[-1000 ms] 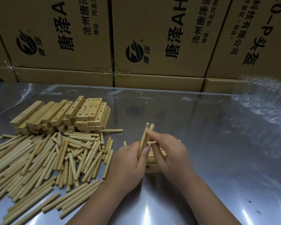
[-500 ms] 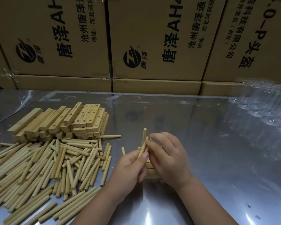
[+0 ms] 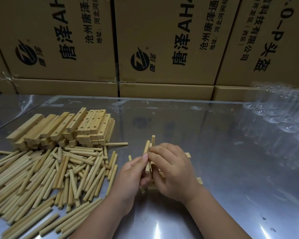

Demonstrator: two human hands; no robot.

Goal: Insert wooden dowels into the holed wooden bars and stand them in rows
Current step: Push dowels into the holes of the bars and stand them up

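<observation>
Wooden dowel (image 3: 146, 152) stands near upright, pinched by both left hand (image 3: 131, 176) and right hand (image 3: 173, 171), over holed bars (image 3: 187, 154) mostly hidden under the palms, probably lying on the steel table (image 3: 231, 169). Loose dowels (image 3: 41, 178) lie to the left, stacked bars (image 3: 67, 128) behind them.

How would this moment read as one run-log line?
left hand: pinches dowel | right hand: pinches same dowel | bar: under hands, mostly hidden

Bar stack (image 3: 64, 128) behind loose dowels (image 3: 47, 178) (both left of hands); boxes (image 3: 162, 40) behind table (image 3: 240, 169).
</observation>
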